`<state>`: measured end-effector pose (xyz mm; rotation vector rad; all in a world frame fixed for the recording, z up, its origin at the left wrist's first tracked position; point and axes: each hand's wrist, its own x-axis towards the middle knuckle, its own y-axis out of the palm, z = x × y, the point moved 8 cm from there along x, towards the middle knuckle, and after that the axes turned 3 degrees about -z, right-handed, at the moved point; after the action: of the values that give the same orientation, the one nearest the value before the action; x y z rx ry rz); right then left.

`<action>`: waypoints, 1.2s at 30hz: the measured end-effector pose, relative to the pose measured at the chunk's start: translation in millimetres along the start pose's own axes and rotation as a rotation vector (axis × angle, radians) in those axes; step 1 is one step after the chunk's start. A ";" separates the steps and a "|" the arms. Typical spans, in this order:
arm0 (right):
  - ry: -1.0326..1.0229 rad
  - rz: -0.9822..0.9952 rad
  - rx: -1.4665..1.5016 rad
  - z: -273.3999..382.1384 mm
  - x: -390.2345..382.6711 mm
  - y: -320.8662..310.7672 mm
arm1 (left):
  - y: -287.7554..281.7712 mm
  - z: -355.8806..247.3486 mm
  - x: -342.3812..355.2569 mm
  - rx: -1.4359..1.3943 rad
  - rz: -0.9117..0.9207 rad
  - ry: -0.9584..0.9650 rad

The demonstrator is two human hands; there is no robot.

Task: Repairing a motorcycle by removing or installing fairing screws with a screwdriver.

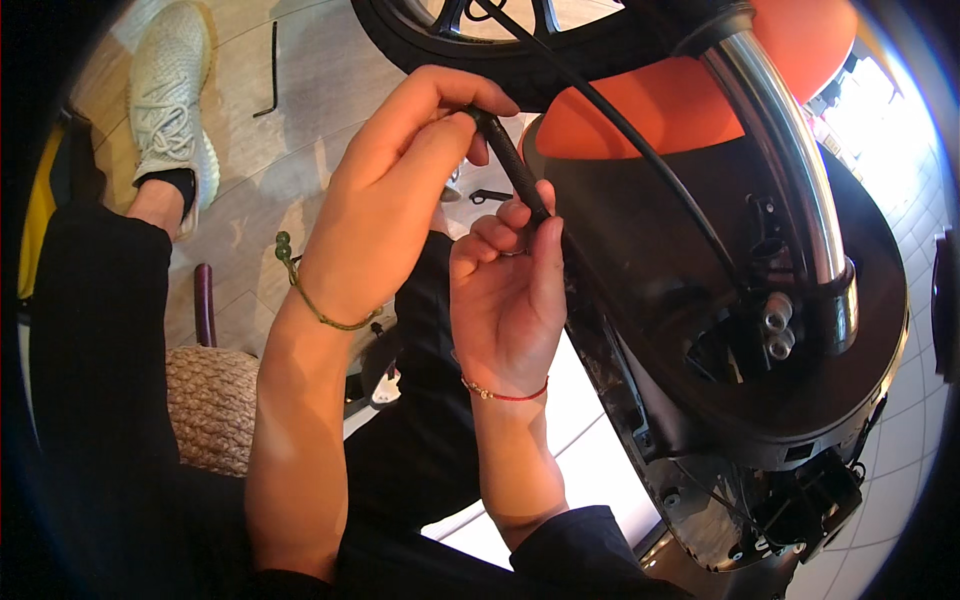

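My left hand [385, 205], with a green cord bracelet at the wrist, is closed on the upper end of a slim black textured rod [506, 150]. My right hand [510, 300], with a red string bracelet, grips the rod's lower end between thumb and fingers, palm turned up. The rod slants down to the right beside a black scooter or bike body [640, 250], which carries a chrome fork tube [800, 160], a black cable [660, 180] and two silver bolt heads [777, 325]. A tyre [400, 35] is above my hands, near an orange curved panel [640, 115].
A hex key [273, 70] and a small black part [490, 197] lie on the wood-look floor [250, 160]. At left are my shoe [165, 100], a purple bar [205, 305] and a woven object [210, 405]. White tiled flooring [900, 460] shows at right.
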<state>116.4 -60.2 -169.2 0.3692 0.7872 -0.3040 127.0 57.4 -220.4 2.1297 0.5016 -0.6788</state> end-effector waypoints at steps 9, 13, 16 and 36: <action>0.006 0.005 -0.003 -4.4 -3.7 3.2 | -9.0 9.9 -8.1 -0.134 0.090 -0.098; 0.085 0.025 0.023 -10.2 -5.9 6.8 | -1.6 2.8 -11.0 -0.146 0.155 -0.102; 0.108 0.151 0.060 -13.7 -7.5 19.6 | -1.8 6.0 -10.9 -0.146 0.255 -0.042; 0.091 -0.007 0.004 -10.6 -3.8 13.5 | -3.7 -21.1 -9.6 0.052 0.048 -0.014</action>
<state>112.6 -43.1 -170.5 0.3859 0.8771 -0.2971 123.7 75.5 -205.8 2.1767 0.4278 -0.6862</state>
